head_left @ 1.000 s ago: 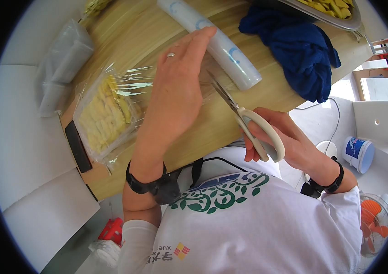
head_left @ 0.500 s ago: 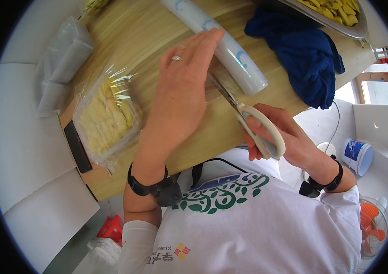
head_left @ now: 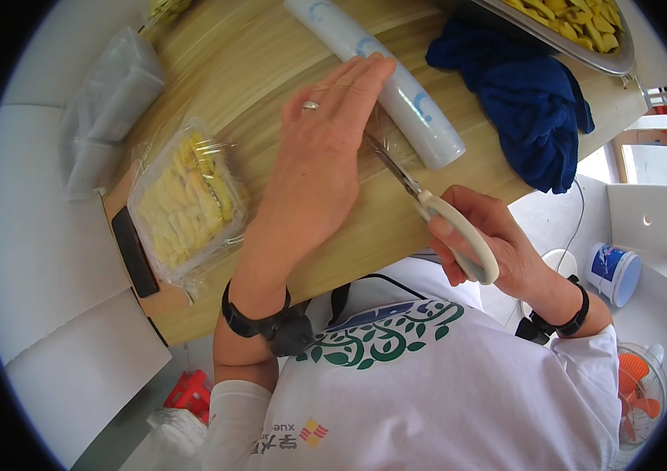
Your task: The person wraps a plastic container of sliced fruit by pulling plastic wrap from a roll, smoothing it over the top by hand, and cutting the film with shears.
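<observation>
My right hand (head_left: 494,239) grips a pair of scissors (head_left: 428,202) by its cream handles, the blades pointing away toward the film roll. The blade tips reach the edge of my left hand (head_left: 322,157), with clear film showing around them. My left hand lies stretched out, palm down and fingers extended, with a ring on one finger; its fingertips rest at the side of a roll of cling film (head_left: 416,106). To its left is a tray of yellow slices (head_left: 184,200) wrapped in clear film.
A dark blue cloth (head_left: 526,102) lies right of the roll. Behind it stands a metal pan (head_left: 616,63) of yellow pieces. Clear plastic containers (head_left: 118,94) are stacked at the wooden table's (head_left: 224,47) left edge. A white bucket (head_left: 614,271) and a fan (head_left: 639,385) stand below on the right.
Both hands and the scissors have shifted slightly to the right in view. The scissors' handles look closer together, and the right hand keeps its hold.
</observation>
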`<state>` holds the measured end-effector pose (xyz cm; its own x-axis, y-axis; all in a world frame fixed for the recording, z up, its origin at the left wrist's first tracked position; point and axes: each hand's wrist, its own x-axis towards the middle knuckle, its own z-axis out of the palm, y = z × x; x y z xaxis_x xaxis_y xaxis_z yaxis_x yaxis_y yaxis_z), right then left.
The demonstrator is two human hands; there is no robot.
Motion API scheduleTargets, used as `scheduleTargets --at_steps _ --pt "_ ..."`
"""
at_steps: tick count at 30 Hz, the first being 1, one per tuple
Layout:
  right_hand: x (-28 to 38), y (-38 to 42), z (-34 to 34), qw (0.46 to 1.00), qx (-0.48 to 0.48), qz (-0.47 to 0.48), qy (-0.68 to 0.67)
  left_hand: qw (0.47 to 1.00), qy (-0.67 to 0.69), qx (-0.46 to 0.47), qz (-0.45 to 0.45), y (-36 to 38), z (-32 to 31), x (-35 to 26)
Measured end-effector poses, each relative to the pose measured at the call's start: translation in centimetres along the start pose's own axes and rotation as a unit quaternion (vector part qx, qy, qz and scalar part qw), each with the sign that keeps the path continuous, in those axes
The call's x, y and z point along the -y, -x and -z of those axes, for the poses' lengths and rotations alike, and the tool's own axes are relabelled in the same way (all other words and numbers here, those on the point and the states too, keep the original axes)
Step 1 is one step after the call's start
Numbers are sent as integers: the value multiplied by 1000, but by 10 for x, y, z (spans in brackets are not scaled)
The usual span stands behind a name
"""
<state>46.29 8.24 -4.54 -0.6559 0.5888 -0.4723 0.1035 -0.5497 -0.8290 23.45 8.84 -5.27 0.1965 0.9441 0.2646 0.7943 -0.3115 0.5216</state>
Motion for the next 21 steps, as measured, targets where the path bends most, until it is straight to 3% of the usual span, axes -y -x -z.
scheduleTargets --at_steps 21 --pt "-4 0 -7 998 -1 -30 -50 1000 3 12 12 1 -1 -1"
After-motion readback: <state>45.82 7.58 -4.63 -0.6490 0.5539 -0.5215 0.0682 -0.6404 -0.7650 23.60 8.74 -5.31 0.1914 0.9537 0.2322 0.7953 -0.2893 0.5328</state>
